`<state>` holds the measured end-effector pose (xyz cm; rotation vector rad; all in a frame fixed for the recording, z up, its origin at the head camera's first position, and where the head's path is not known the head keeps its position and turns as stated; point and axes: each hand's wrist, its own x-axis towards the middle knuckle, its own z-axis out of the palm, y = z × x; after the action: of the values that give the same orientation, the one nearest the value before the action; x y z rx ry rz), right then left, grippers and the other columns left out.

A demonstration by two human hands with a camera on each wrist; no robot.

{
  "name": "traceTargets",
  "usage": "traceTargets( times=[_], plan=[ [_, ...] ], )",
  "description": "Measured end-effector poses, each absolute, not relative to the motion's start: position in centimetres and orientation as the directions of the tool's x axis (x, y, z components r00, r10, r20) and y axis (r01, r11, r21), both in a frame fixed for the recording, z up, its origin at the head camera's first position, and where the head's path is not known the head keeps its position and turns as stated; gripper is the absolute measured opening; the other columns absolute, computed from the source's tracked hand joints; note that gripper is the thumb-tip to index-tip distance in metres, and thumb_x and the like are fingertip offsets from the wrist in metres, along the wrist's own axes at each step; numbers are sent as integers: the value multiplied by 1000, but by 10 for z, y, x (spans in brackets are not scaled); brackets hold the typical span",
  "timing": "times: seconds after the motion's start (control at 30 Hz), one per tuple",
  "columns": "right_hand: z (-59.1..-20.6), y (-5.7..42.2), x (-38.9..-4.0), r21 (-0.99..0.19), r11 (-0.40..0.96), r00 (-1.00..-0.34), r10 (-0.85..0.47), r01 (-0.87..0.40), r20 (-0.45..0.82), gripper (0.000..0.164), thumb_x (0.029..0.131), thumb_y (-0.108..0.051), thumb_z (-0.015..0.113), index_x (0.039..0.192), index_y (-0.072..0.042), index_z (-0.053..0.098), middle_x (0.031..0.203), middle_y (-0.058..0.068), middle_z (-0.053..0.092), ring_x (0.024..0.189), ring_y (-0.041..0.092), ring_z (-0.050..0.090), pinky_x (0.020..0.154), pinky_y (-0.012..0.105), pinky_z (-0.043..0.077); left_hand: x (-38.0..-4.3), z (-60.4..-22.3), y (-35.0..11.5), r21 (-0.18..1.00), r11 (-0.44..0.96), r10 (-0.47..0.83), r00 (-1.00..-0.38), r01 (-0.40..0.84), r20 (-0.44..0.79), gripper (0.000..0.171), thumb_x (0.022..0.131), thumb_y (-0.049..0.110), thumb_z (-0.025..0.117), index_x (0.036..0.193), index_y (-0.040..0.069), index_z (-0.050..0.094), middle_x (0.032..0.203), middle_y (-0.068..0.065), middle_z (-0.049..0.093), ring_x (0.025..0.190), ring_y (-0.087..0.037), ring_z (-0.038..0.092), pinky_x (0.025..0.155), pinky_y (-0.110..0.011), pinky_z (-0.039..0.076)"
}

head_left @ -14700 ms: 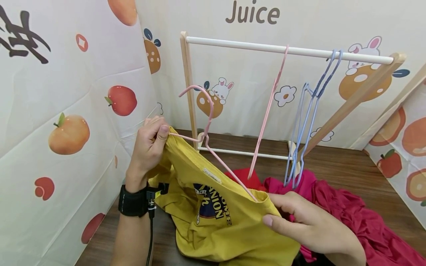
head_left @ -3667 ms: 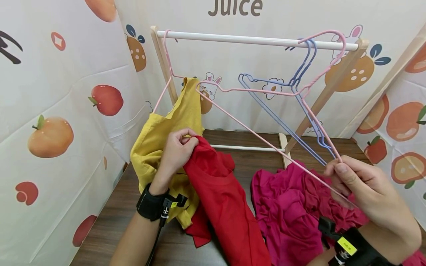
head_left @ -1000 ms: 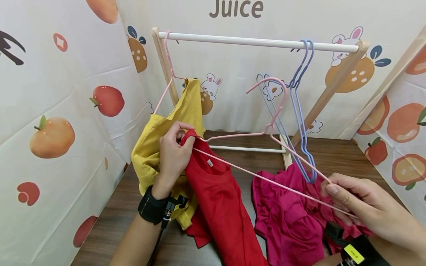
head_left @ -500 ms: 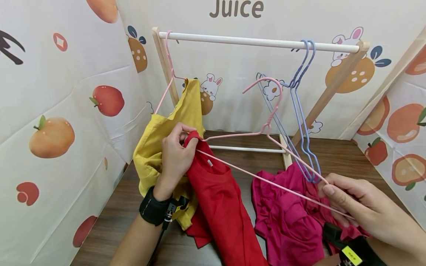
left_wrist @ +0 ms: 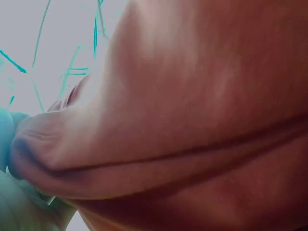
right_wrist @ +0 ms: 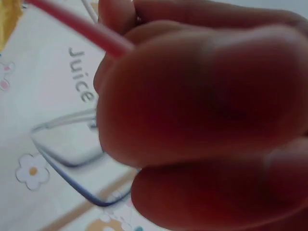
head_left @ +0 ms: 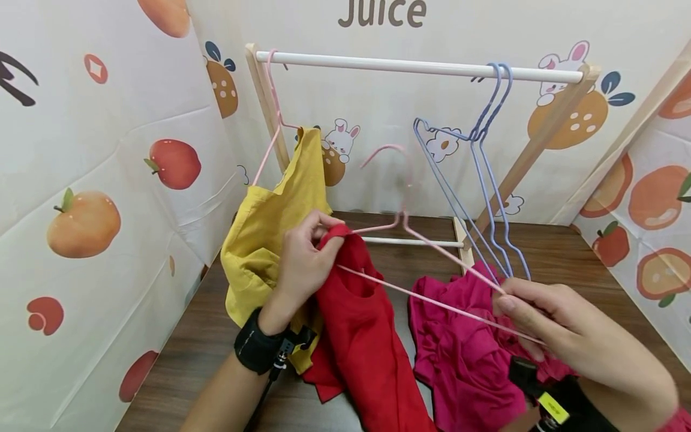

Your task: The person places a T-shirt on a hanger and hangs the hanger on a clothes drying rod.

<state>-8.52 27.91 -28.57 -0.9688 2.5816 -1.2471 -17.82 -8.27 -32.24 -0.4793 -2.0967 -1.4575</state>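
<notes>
In the head view my left hand (head_left: 308,258) pinches the neckline of a red shirt (head_left: 367,336) near one shoulder. The left end of a pink wire hanger (head_left: 450,259) runs into that neckline, its tip hidden by cloth and fingers. My right hand (head_left: 550,318) grips the hanger's other end, and the hook points up between the hands. The shirt drapes down to the table. In the left wrist view, red cloth (left_wrist: 192,96) fills most of the picture. The right wrist view has my curled fingers (right_wrist: 202,96) round the pink wire (right_wrist: 82,26).
A rack with a white rail (head_left: 378,62) stands behind. From its left end hangs a yellow shirt (head_left: 270,228) on a pink hanger; blue hangers (head_left: 488,180) hang at the right. Magenta and dark red clothes (head_left: 464,348) lie on the wooden table (head_left: 178,360).
The yellow shirt has come onto the rail since the earliest frame. The pink hanger's end has entered the red shirt's neckline. Lately both the hanger and right hand have shifted left, the left hand slightly right.
</notes>
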Motion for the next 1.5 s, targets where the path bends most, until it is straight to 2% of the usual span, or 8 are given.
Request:
traceTargets(
  times=[0.13,0.47,0.8,1.0,1.17,1.27,1.43,1.5],
  plan=[
    [-286,265,-94,-738,421,-754,-632,-528,180,26,105,3,47,94,-19,54,59,-2,45,45,5,45,44,24,42,-175,-323,-76,733,355,35,-792,580,610,8,91,9,72,99,9,71,62,-2,64,48,-9,47,45,-23,34],
    [-286,262,-95,-688,438,-746,-626,-579,228,29,104,5,49,92,-21,54,58,-6,46,47,4,45,47,23,42,-172,-323,-75,687,397,39,-759,609,650,7,90,10,72,96,12,71,65,1,56,55,-11,47,49,-25,35],
    [-286,261,-94,-661,437,-736,-622,-610,268,30,102,7,51,93,-22,55,59,-7,46,47,4,45,47,21,41,-175,-322,-76,601,468,59,-701,648,711,6,90,14,68,95,11,69,102,-4,60,104,-19,53,83,-34,44],
    [-285,263,-91,-648,459,-749,-601,-608,278,31,102,7,51,94,-22,56,61,-8,47,47,5,47,48,21,42,-176,-323,-76,683,353,170,-762,639,625,17,97,23,64,108,10,60,99,-3,65,86,-15,59,72,-30,48],
    [-283,266,-90,-669,430,-741,-611,-606,279,33,101,10,48,98,-21,57,61,-7,48,46,3,47,47,20,42,-178,-326,-79,700,216,215,-733,681,646,19,99,19,50,108,6,59,98,-7,63,86,-16,58,76,-27,46],
    [-281,268,-88,-716,385,-730,-634,-583,253,34,101,12,46,103,-19,59,62,-6,50,48,4,49,45,21,43,-178,-325,-81,690,153,247,-703,708,667,21,102,10,44,112,3,62,106,-9,65,96,-17,61,85,-26,48],
    [-278,275,-81,-747,329,-693,-681,-578,237,42,96,17,47,125,-11,60,71,-9,58,56,4,55,50,22,46,-177,-323,-84,675,117,300,-674,728,675,22,104,5,50,120,4,65,118,-9,66,111,-18,61,97,-27,48],
    [-280,278,-81,-749,227,-627,-717,-622,303,49,92,20,48,135,-1,55,81,-7,59,63,5,57,53,21,46,-177,-322,-84,669,111,300,-666,735,683,22,104,4,51,120,5,65,118,-9,67,111,-18,61,97,-27,48]
  ],
)
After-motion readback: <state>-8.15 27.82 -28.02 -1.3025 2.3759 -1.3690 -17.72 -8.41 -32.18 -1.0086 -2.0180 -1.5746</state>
